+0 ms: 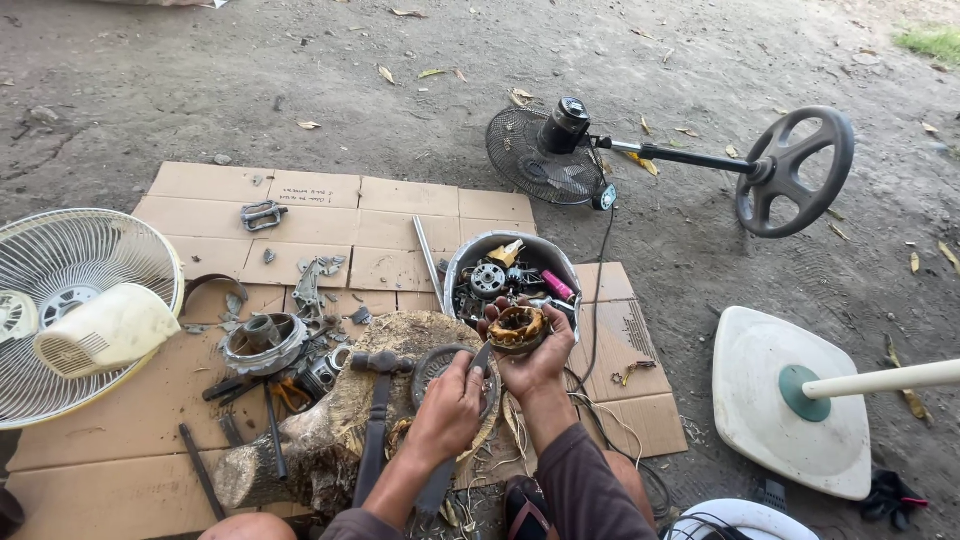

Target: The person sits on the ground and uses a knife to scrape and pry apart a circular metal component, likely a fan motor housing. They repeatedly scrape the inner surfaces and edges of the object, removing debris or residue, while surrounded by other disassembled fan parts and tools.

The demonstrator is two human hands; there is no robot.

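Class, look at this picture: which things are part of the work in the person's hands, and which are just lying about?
In use:
right hand
motor stator
left hand
tool
stump

Lying about:
hammer
bowl of parts
black fan
white fan
white base
cardboard

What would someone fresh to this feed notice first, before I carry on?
Most likely the two hands at bottom centre: the right hand grips a copper-wound motor stator while the left hand works a tool against it, above a tree stump with a hammer on it. Behind them stands a bowl of motor parts, with a dismantled black stand fan lying on the dirt beyond.
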